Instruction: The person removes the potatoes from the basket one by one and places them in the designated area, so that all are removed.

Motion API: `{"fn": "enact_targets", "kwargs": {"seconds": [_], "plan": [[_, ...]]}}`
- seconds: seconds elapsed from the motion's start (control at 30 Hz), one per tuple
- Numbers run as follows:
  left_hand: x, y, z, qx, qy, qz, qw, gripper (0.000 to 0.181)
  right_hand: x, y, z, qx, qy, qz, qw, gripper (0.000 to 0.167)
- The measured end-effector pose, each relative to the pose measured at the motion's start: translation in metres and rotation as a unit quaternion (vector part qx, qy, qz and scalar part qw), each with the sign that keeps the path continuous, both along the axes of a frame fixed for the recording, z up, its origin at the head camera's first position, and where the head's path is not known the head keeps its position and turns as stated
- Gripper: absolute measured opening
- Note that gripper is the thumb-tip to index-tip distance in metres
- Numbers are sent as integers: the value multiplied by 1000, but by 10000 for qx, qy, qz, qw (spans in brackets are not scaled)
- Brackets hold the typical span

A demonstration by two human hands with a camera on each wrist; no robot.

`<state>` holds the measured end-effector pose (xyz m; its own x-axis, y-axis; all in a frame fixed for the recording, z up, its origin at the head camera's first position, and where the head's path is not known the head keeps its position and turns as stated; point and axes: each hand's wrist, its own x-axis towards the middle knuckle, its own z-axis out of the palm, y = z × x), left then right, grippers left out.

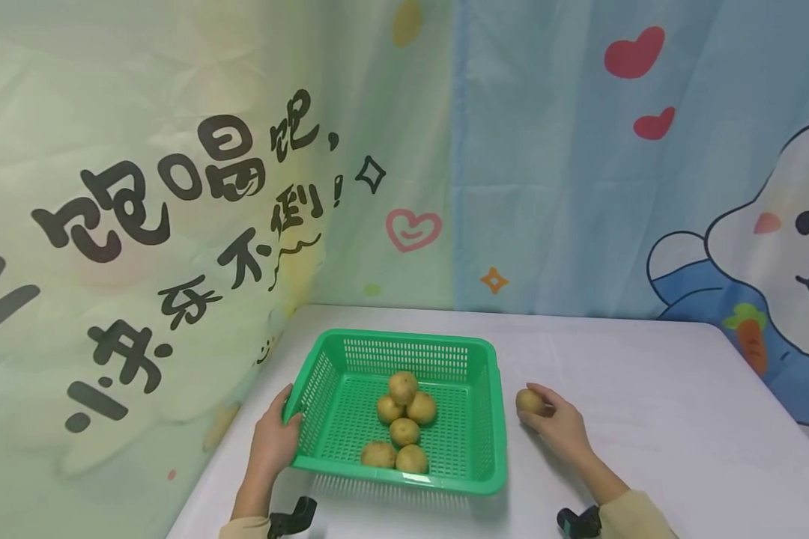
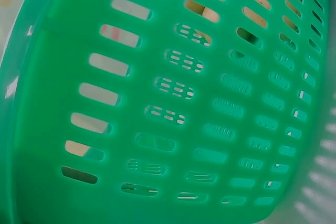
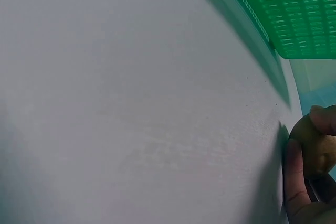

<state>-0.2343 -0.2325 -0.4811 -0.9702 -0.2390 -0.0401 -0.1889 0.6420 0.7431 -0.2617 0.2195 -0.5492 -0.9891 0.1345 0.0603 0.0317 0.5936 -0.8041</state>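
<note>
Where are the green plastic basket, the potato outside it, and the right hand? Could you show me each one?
Green plastic basket (image 1: 452,483): head view, on its near rim.
Potato outside the basket (image 1: 528,401): head view, on its uncovered side.
Right hand (image 1: 563,430): head view, on the middle of the hand.

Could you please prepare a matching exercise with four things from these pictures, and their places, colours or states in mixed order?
1. left hand
2. right hand
3. basket
4. six potatoes

A. green, with many holes
B. lying inside the basket
C. gripping a single potato
D. holding the basket's left side

Pairs: 1-D, 2-C, 3-A, 4-B
</note>
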Motion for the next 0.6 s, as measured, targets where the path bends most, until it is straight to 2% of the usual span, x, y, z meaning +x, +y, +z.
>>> {"fn": "enact_targets", "kwargs": {"seconds": [0.2, 0.6], "plan": [[1, 0, -1, 34, 38, -8, 10000, 57, -12, -5, 0, 38, 21, 16, 10000, 52], [1, 1, -1, 120, 94, 20, 9999, 57, -16, -6, -3, 65, -86, 17, 9999, 55]]}}
